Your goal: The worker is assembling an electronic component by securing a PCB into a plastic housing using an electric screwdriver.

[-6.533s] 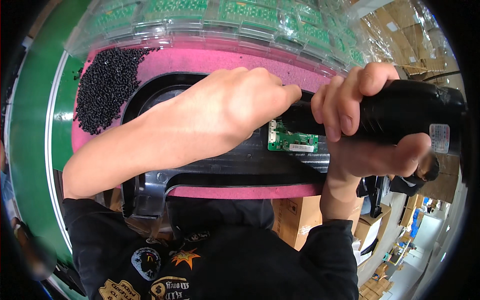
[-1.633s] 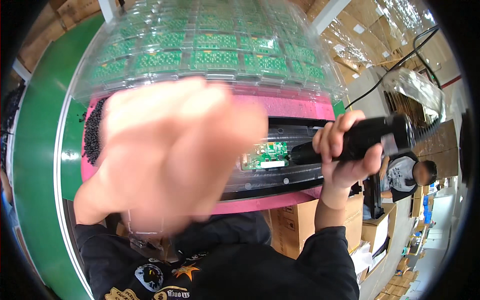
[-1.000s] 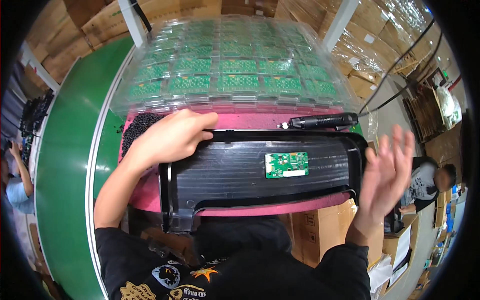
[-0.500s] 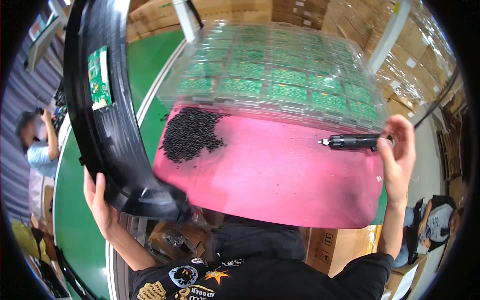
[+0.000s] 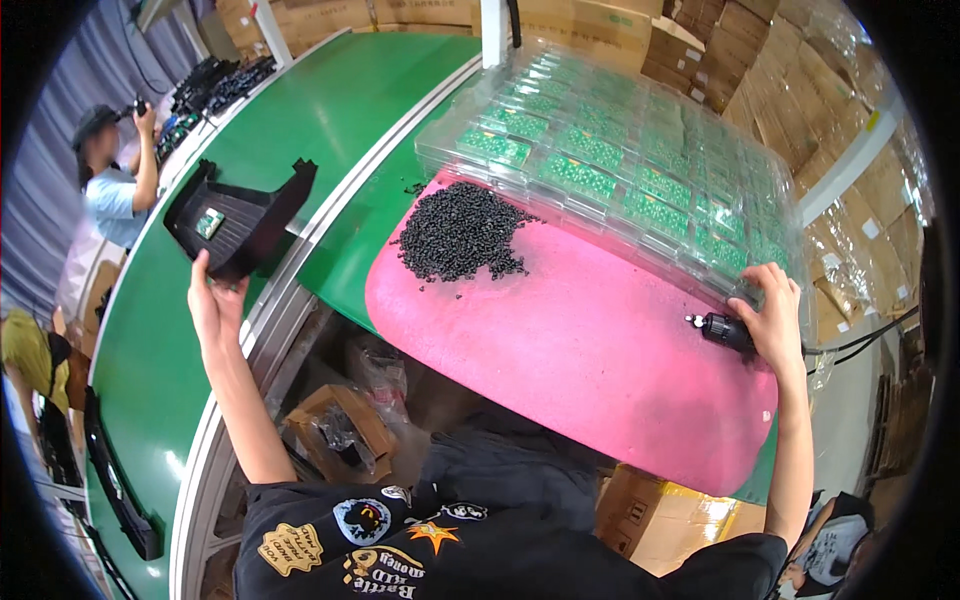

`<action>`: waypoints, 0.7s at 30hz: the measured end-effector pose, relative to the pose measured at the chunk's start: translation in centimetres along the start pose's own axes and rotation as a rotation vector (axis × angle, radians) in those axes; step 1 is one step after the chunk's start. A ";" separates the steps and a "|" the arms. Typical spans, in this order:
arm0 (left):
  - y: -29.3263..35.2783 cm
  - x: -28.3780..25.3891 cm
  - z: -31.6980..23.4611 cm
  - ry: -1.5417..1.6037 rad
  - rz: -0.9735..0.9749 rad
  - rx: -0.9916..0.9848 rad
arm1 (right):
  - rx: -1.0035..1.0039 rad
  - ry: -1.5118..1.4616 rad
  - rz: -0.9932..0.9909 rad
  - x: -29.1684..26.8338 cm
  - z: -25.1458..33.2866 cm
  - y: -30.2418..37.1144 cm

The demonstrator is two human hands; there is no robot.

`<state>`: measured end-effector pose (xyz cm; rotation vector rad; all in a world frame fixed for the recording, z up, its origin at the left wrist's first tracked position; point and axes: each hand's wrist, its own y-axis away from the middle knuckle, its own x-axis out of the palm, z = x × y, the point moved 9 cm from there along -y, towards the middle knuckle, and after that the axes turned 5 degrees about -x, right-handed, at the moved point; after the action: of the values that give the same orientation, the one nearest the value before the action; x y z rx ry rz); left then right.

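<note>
A long black plastic housing (image 5: 262, 232) with a small green circuit board (image 5: 209, 223) inside it is over the green belt on the left. At its near end my left hand (image 5: 216, 308) grips the edge, thumb on the rim, other fingers partly hidden underneath. My right hand (image 5: 776, 318) is closed round a black electric screwdriver (image 5: 727, 331) at the right of the pink mat (image 5: 540, 340). The screwdriver's bit points left, just above or on the mat. Small black screws (image 5: 460, 235) lie heaped on the mat's far left part.
Clear plastic trays (image 5: 600, 190) of green circuit boards are stacked behind the mat. A metal rail (image 5: 285, 310) separates belt and worktable. Another black part (image 5: 118, 480) lies on the near belt. An open carton (image 5: 345, 430) sits below. People (image 5: 118, 190) are at the left and right.
The black housing has moved away from me to the left, over the belt, with my left hand on it. My right hand has closed further round the screwdriver. The view has turned left.
</note>
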<state>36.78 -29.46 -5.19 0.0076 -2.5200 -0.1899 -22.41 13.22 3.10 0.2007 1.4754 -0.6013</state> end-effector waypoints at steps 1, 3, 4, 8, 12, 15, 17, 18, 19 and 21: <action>-1.3 -1.1 -0.5 0.073 -0.010 0.023 | -0.035 0.008 0.008 -0.5 0.0 -0.1; -4.5 -6.1 -1.0 0.100 -0.099 0.068 | -0.076 0.026 0.015 -1.6 0.1 -0.2; -5.0 -7.9 -2.4 0.030 -0.128 0.173 | -0.111 0.032 -0.069 -2.9 0.5 -0.3; -3.3 -8.4 -3.7 -0.222 -0.263 0.461 | -0.170 0.090 -0.331 -7.6 3.1 -0.8; 4.2 1.7 -3.3 -0.524 -0.108 0.741 | -0.341 0.457 -0.459 -9.6 5.8 -3.5; 7.5 8.0 -0.8 -0.652 0.087 0.763 | -0.345 0.675 -0.542 -12.4 6.9 -5.6; 9.7 11.2 0.9 -0.717 0.244 0.840 | -0.424 0.707 -0.740 -15.9 8.7 -5.5; 11.4 12.6 1.5 -0.691 0.340 0.876 | -0.368 0.721 -0.754 -17.2 8.9 -5.5; 12.7 13.9 2.2 -0.661 0.438 0.909 | -0.311 0.739 -0.768 -19.2 8.9 -5.1; 13.7 15.2 4.5 -0.597 0.529 0.832 | -0.281 0.757 -0.974 -23.7 9.3 -2.0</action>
<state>22.26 -16.06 1.83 -0.4289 -2.8581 1.2198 -14.89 13.10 27.49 -0.6219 2.3709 -1.1503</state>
